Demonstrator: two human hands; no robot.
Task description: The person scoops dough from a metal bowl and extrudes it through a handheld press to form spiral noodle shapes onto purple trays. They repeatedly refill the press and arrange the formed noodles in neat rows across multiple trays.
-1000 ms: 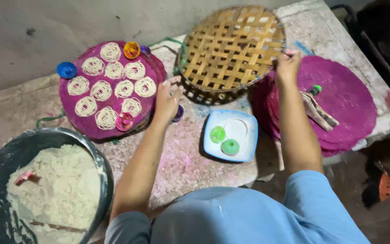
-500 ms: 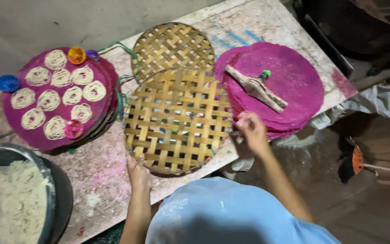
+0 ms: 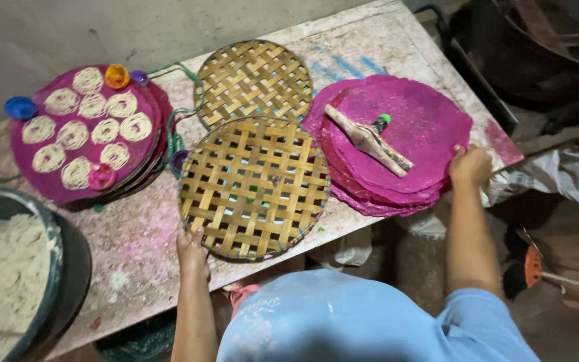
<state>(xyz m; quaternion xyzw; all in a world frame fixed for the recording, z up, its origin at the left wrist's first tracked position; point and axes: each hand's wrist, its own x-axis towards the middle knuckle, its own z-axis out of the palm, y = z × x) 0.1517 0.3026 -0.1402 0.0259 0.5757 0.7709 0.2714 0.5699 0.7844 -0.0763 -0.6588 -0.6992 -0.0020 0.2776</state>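
Our left hand [image 3: 191, 249] grips the near woven tray [image 3: 254, 188] at its 7 o'clock rim, our right hand [image 3: 469, 166] pinches the pink mat stack [image 3: 397, 144] at 4 o'clock near the table edge [image 3: 504, 144], a second woven tray [image 3: 254, 82] touching at 12.

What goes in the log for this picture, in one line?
left hand: on near woven tray rim | right hand: on pink mat stack edge | wooden press: atop stack
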